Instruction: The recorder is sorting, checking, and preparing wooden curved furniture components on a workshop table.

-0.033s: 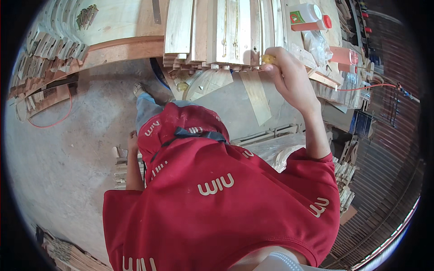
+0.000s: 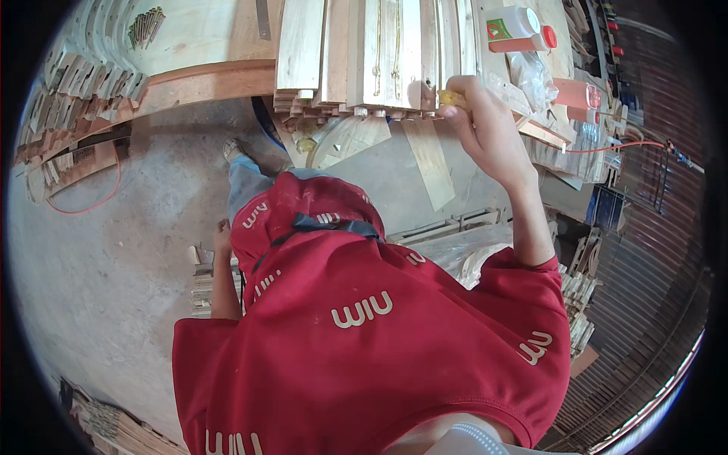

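My right hand [image 2: 485, 125] is closed round a small yellow sponge-like piece [image 2: 453, 98]; its exact kind is hard to make out. It is at the near ends of a row of long pale wooden pieces [image 2: 302, 45] lying side by side on the bench. One board [image 2: 387, 38] in that row carries two wet amber streaks, which look like glue, and stands just left of the hand. My left hand [image 2: 222, 236] hangs low beside my hip, away from the bench, and its fingers are mostly hidden.
Bundled screws [image 2: 146, 28] and curved slotted wooden parts [image 2: 98, 83] are at the left. A white bottle [image 2: 513, 23], a plastic bag [image 2: 531, 76] and a container of pinkish liquid [image 2: 574, 93] stand at the right. A red hose [image 2: 633, 144] runs beyond them. Stacked wood [image 2: 580, 318] lies behind me.
My right hand has shifted very slightly up, and the yellow piece in it has tilted a little. Everything else looks the same.
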### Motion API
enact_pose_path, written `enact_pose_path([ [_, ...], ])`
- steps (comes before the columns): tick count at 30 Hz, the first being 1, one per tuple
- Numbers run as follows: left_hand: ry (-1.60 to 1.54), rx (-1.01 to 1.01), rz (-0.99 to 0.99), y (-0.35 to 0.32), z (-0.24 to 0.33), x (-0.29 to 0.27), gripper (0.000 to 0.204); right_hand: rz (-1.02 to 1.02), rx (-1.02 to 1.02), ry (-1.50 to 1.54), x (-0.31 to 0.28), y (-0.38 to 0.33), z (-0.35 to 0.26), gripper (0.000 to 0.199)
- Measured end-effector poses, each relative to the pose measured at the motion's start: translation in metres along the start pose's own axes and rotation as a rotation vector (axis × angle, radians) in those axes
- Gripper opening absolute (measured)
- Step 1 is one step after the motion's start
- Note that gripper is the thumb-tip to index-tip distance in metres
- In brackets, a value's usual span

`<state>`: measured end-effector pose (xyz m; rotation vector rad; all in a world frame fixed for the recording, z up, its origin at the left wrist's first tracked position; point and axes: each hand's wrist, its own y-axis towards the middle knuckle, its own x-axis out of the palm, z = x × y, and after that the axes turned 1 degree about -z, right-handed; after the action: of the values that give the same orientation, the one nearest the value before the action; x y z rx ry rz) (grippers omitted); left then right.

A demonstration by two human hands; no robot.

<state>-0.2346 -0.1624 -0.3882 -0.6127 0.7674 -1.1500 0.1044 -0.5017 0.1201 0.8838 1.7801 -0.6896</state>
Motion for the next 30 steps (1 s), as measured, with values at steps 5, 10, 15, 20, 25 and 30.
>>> enact_pose_path([
  [5,-0.095,-0.03,-0.014,0.009,-0.028,-0.003,0.032,-0.002,-0.001,0.023,-0.002,0.007,0.0,0.015],
  [10,-0.133,-0.02,-0.01,0.008,-0.029,-0.001,0.032,-0.042,-0.111,0.003,-0.001,0.01,0.0,0.012],
  [15,-0.062,0.02,0.016,-0.001,-0.013,0.0,0.031,-0.056,-0.134,-0.024,0.0,0.011,0.001,0.01],
  [20,-0.136,-0.051,0.018,-0.001,-0.02,-0.001,0.031,-0.071,-0.167,0.015,0.001,0.015,0.0,0.009],
  [25,-0.004,-0.014,0.055,0.01,-0.037,-0.003,0.031,-0.071,-0.169,0.048,0.004,0.017,0.003,0.013],
  [30,-0.06,-0.068,0.056,0.005,-0.028,0.002,0.032,-0.089,-0.127,0.037,0.004,0.02,0.006,0.02],
])
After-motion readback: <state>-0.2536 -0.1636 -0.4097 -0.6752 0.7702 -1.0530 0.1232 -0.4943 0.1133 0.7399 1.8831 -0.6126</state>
